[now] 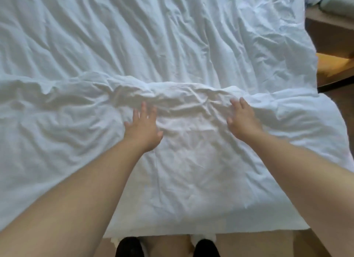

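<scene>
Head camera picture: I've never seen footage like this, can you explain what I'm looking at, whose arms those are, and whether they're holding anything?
There is no machine here. A person wears a camera on the head, looking forward and down, so you see their own two bare arms from above. Spread out in front of them is a wrinkled white duvet, with a bunched ridge running across it. The left hand and the right hand appear to lie flat on the duvet just below that ridge, fingers straight, as if smoothing it. Neither hand holds anything. At the bottom edge are the person's dark shoes, and at the right is some wooden furniture.
</scene>
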The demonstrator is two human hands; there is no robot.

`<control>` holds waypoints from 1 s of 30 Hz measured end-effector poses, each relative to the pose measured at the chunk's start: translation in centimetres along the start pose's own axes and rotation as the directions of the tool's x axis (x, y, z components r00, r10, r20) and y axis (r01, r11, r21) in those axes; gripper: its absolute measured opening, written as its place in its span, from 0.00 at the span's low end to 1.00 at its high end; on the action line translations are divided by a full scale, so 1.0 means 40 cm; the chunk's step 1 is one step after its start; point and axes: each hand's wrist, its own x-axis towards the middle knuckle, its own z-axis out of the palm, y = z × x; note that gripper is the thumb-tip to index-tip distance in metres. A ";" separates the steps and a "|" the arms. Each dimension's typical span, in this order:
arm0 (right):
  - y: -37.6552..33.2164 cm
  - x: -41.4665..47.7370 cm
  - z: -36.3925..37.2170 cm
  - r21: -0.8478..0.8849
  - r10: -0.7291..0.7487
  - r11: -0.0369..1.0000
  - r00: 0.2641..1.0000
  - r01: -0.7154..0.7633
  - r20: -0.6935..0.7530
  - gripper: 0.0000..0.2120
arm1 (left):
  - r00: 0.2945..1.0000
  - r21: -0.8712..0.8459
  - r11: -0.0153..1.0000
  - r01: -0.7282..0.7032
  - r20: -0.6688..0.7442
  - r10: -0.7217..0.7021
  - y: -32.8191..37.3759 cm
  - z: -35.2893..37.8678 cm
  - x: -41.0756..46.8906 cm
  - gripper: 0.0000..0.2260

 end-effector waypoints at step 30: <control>0.380 0.669 0.043 -0.075 -0.040 0.997 0.995 0.033 -0.095 0.36 | 0.888 0.148 0.989 0.031 -0.458 0.040 0.532 0.134 0.649 0.37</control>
